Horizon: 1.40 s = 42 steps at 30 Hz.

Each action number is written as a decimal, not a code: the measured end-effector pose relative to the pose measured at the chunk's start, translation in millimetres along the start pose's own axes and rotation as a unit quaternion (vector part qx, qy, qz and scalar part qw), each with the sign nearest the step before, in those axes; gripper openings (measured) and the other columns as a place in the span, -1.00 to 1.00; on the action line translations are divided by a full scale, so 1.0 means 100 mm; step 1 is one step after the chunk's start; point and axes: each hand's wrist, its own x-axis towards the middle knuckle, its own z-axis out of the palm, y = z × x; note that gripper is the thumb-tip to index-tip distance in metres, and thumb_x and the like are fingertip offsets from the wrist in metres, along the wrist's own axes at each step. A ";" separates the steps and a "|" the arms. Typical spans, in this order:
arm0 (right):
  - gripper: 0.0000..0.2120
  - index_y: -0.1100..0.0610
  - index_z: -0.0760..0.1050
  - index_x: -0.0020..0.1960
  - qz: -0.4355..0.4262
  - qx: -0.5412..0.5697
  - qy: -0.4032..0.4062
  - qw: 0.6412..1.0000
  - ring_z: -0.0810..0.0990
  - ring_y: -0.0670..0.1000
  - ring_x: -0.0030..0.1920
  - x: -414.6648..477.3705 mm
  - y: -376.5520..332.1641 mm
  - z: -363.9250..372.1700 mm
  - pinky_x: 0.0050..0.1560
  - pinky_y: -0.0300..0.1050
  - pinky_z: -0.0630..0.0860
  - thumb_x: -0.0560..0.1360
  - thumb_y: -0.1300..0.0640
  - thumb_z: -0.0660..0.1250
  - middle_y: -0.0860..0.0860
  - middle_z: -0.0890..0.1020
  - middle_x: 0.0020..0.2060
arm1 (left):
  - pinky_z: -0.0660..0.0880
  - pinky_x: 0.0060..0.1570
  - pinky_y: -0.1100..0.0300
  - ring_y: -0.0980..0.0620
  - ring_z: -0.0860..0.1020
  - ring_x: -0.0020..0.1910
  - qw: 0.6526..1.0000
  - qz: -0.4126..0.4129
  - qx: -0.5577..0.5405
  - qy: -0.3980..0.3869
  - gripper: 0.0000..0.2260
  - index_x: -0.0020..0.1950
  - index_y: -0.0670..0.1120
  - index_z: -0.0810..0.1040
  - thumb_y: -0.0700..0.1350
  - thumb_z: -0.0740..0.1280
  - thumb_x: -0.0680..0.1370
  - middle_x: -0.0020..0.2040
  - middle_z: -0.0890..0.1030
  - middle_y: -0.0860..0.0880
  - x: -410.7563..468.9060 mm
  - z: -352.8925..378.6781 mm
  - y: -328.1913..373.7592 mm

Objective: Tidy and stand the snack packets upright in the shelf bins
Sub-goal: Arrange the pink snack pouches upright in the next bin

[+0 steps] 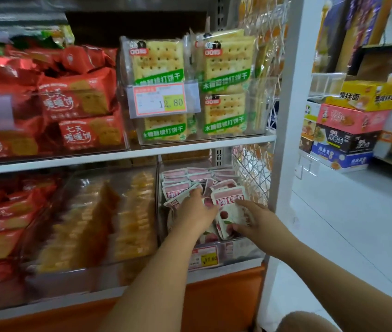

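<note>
A white-boarded store shelf unit (190, 149) with an orange base fills the view, its clear bins packed edge to edge. At the upper shelf's left end, red foil biscuit packets (77, 99) printed "七天暖暖饼" lie heaped at mixed angles. Beside them, at the upper shelf's right end, clear-wrapped soda cracker packets (226, 63) with green bands reading "木糖醇梳打饼干" stand upright in rows. Well apart, past a white pillar on the right, a stack of yellow, pink, black and blue noodle boxes (350, 121) sits on another shelf, with bare pale floor between.

On the lower shelf, a middle bin holds yellow-orange packets (132, 212) on edge. At that shelf's right end, against a white wire mesh side panel (250, 168), the clear plastic bin (243, 250) holds the white-and-pink snack packets (190, 174), with upright rows at the back and tilted, overlapping ones at the front. The left hand (195, 209) reaches among the front packets, fingers buried; whether it grips any cannot be told. The right hand (259, 219) pinches the front tilted packet (228, 200) near the bin's front right corner, thumb under, fingers over its edge.

A pink-and-yellow price label (164, 99) on the cracker bin reads "12.80". A smaller yellow price tag (205, 257) on the lower bin's front is partly hidden by the left forearm.
</note>
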 end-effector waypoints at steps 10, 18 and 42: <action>-0.18 -0.09 0.05 0.48 0.044 0.173 0.117 0.977 0.57 -0.20 -0.15 0.02 -0.06 0.17 -0.28 -0.39 0.49 0.40 0.14 0.46 -0.20 0.56 -0.03 | 0.55 0.04 0.01 -0.03 0.58 -0.05 0.982 -0.024 -0.188 0.019 -0.87 -0.04 -0.11 0.55 -0.06 0.37 0.53 -0.12 0.58 0.00 0.18 0.16 -0.19; -0.74 0.03 0.49 0.08 0.033 0.253 0.191 0.948 0.62 -0.18 -0.15 -0.01 -0.32 0.01 -0.25 -0.30 0.51 0.42 0.08 0.44 -0.17 0.63 -0.12 | 0.61 -0.10 0.04 0.05 0.63 -0.11 0.941 0.023 -0.300 0.157 -0.92 -0.12 0.01 0.49 -0.04 0.34 0.55 -0.09 0.61 0.01 0.03 -0.36 -0.27; -0.80 0.11 0.47 0.11 0.098 0.321 0.021 0.942 0.69 0.01 -0.15 -0.21 -0.34 -0.11 -0.10 -0.05 0.63 0.50 0.13 0.35 0.04 0.68 -0.08 | 0.43 -0.10 0.46 0.25 0.47 0.00 0.985 0.163 -0.061 -0.013 -0.77 0.17 0.07 0.48 -0.11 0.35 0.54 0.18 0.45 0.09 -0.22 -0.06 -0.35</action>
